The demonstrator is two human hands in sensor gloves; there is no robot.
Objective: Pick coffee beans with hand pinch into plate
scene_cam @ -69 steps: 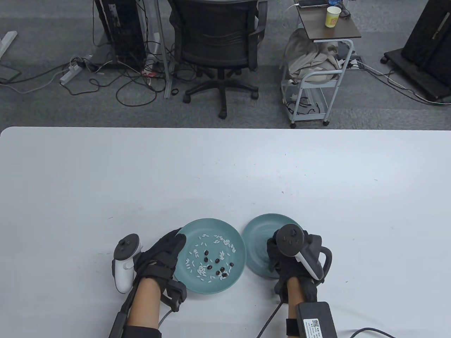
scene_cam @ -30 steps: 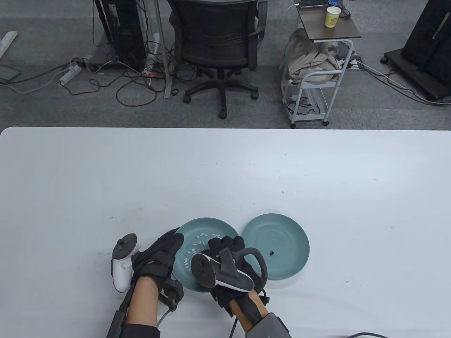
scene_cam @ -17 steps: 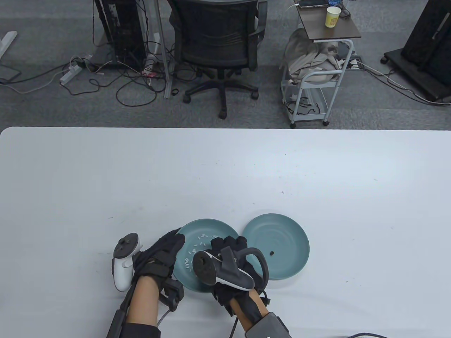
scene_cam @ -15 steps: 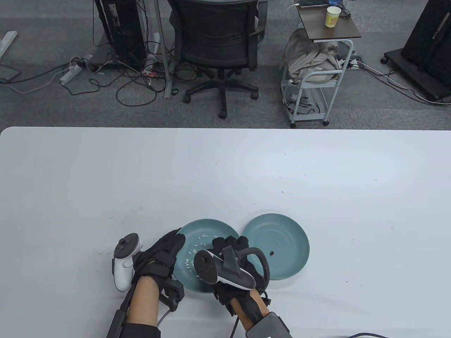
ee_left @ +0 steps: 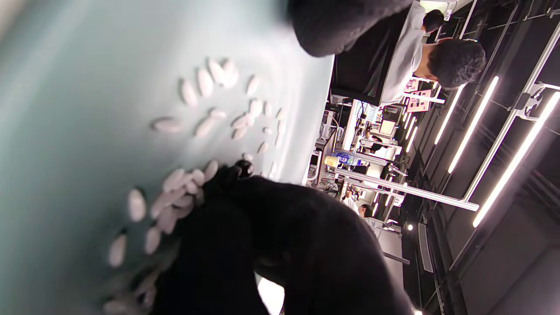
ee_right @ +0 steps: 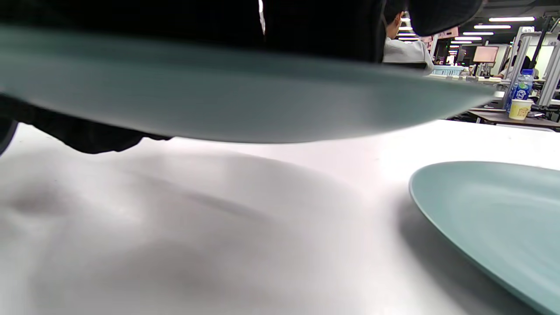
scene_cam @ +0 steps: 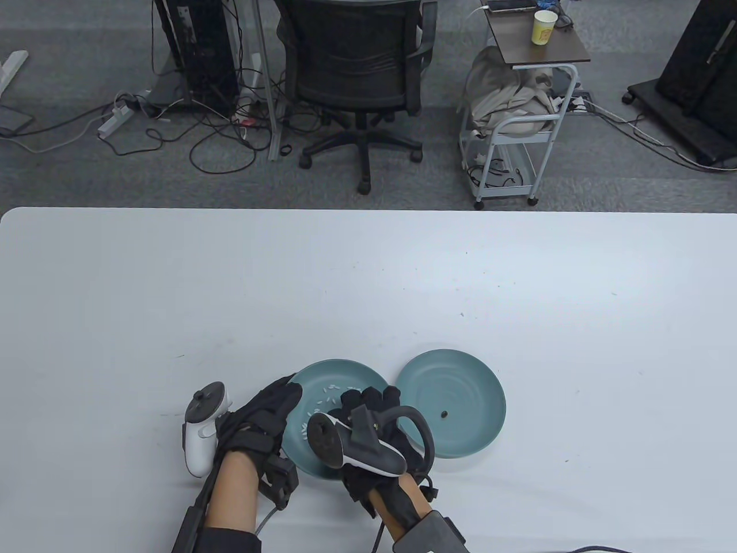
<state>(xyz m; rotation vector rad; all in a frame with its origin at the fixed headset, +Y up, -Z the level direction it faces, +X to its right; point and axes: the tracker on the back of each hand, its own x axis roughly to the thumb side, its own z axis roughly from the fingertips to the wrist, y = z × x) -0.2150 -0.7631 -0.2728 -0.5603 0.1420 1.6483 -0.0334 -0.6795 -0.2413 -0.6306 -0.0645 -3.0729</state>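
Two teal plates lie side by side near the table's front edge. The left plate holds white grains and its coffee beans are hidden under my right hand. That hand reaches down into the plate. In the left wrist view its fingertips sit among the grains, touching a dark bean. I cannot tell whether they pinch it. My left hand grips the left plate's left rim. The right plate holds one bean.
The white table stretches far beyond the plates. The tracker on my right hand covers the front of the left plate. In the right wrist view the left plate's rim fills the top, with the right plate beside it.
My right hand left the right plate, where one bean now lies, and moved onto the left plate. In the last half second it shifted slightly left. My left hand has not moved.
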